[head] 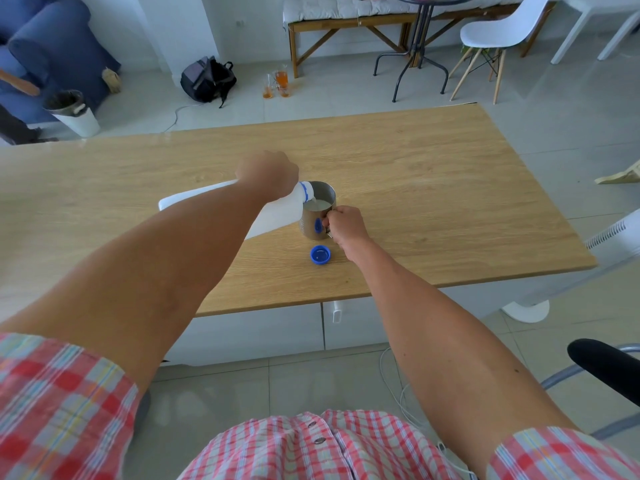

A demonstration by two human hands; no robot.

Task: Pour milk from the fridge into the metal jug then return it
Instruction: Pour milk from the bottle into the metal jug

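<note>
Clearly the left hand (268, 173) is gripping the white milk bottle (221, 211) near its neck, tipping it almost flat so its mouth is touching the rim of the metal jug (317, 216), near the middle of the tabletop (450, 202). Probably the smooth plastic is getting lighter and flexing. The right hand (346, 225) is pinching the jug's handle, steadying it. Nearer the front edge, the blue cap (320, 255) is lying upturned.

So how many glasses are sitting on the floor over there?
3, as far as I can tell. They cluster on the floor by the bench leg: a tall glass of orange drink at the back, a small one front left, and another front right. They overlap, so one could be hidden.
</note>
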